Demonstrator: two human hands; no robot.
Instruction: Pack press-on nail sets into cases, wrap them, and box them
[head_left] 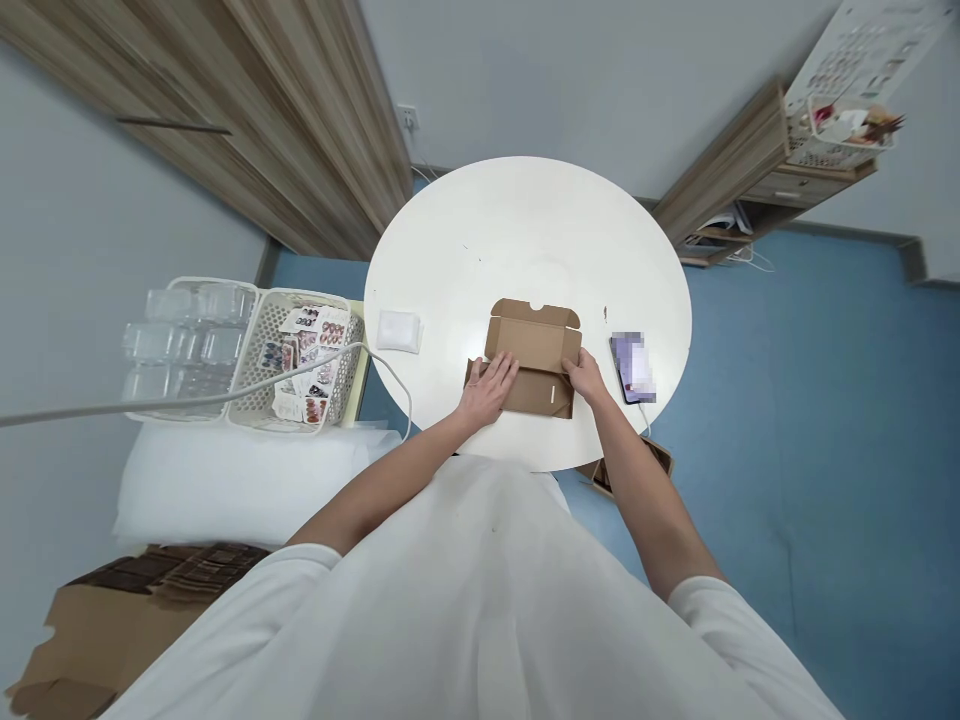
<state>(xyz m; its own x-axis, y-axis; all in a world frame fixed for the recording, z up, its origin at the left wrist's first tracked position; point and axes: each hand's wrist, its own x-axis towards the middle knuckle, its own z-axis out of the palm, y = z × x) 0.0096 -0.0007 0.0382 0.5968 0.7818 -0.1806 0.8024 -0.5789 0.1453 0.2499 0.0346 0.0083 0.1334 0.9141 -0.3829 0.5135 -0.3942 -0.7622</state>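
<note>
"What is seen beside the table [525, 210]?"
"Two baskets [255, 412]: clear boxes [157, 342] are held in one, cards [307, 340] in the other."
"And on it?"
"A phone [631, 368] and white packet [399, 331] are seen, well apart."

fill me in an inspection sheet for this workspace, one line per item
Surface: round white table, a few small dark marks on it.
Job's things: brown box, flaps open, near the table's front edge.
Clutter: white packet left of the box; phone to its right.
Hands: left hand flat on the box; right hand at its right edge, grip partly hidden.
Cables: white cable crossing the view of the baskets to the table's left side; a lead at the phone's near end.
Surroundings: two baskets at left, holding clear containers and cards; wooden cabinet; blue floor.
</note>
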